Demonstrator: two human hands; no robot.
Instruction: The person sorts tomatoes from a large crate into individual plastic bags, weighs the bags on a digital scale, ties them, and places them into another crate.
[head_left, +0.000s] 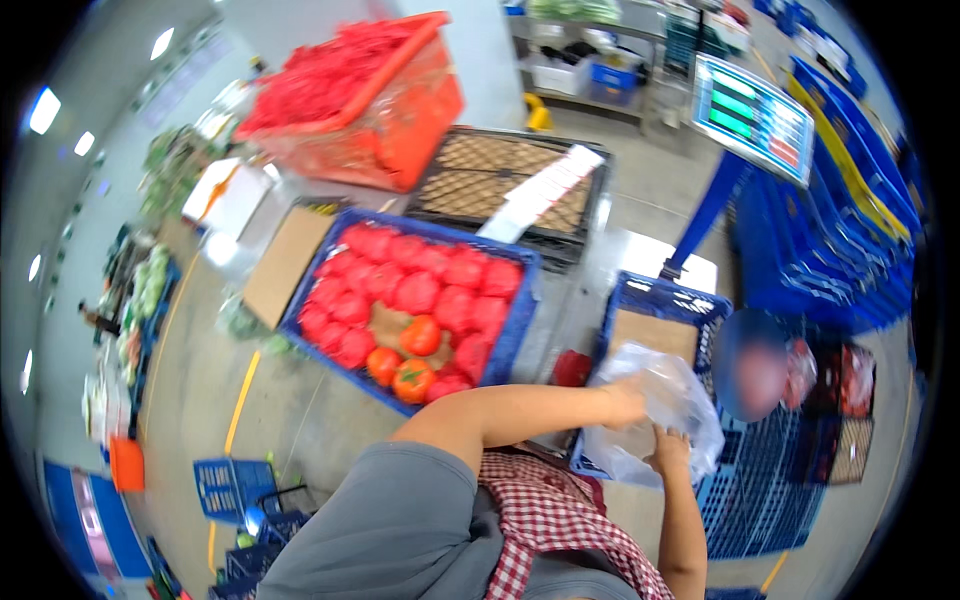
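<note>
A thin translucent plastic bag (701, 442) lies spread in a narrow blue plastic crate (630, 289), over its brown cardboard lining (652, 334). My left hand (626, 401) reaches across to the bag; its fingers are blurred and partly hidden by the film. Close by on the near side, my right hand (670, 450) grips the bag's edge. To the left stands a larger blue crate (517, 322) of round fruits in red wrapping (416, 292). Several bare orange-red tomatoes or persimmons (420, 335) sit at its near side, around brown paper (390, 322).
A scale display (754, 116) rises on a blue post behind the narrow crate. An orange tub (375, 150) heaped with red wrapping and a black crate (510, 180) stand at the back. Stacked blue crates (817, 225) and a person with a blurred head (750, 367) are right.
</note>
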